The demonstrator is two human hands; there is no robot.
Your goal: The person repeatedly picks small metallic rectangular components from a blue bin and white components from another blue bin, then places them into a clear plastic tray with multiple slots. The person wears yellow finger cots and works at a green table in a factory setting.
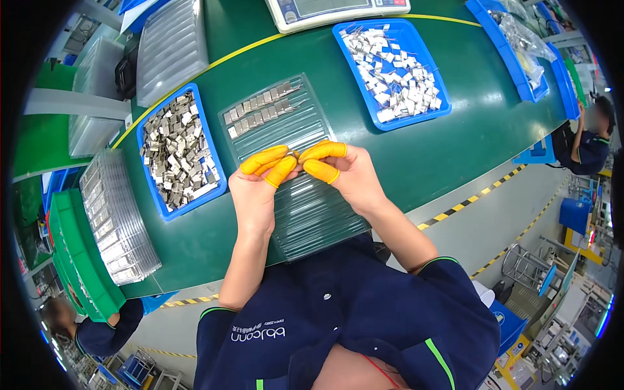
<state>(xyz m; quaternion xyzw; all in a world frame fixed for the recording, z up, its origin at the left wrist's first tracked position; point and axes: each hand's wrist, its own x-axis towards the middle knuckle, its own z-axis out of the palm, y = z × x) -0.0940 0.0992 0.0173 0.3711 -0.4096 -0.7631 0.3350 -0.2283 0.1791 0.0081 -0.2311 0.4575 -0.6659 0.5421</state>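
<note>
My left hand and my right hand meet over a clear ribbed plastic tray, with yellow covers on several fingertips. Thumbs and fingers of both hands are closed in a pinch around a small dark part. Most of that part is hidden by the fingertips, so its exact kind does not show. Toward the tray's far end lie two rows of small grey-and-white parts with thin wires. The tray's nearer grooves show no parts.
Left of the tray is a blue bin heaped with grey-and-white parts; to the right, another blue bin holds white wired parts. A scale stands at the back. Stacked clear trays and a green crate line the left. Co-workers sit at both sides.
</note>
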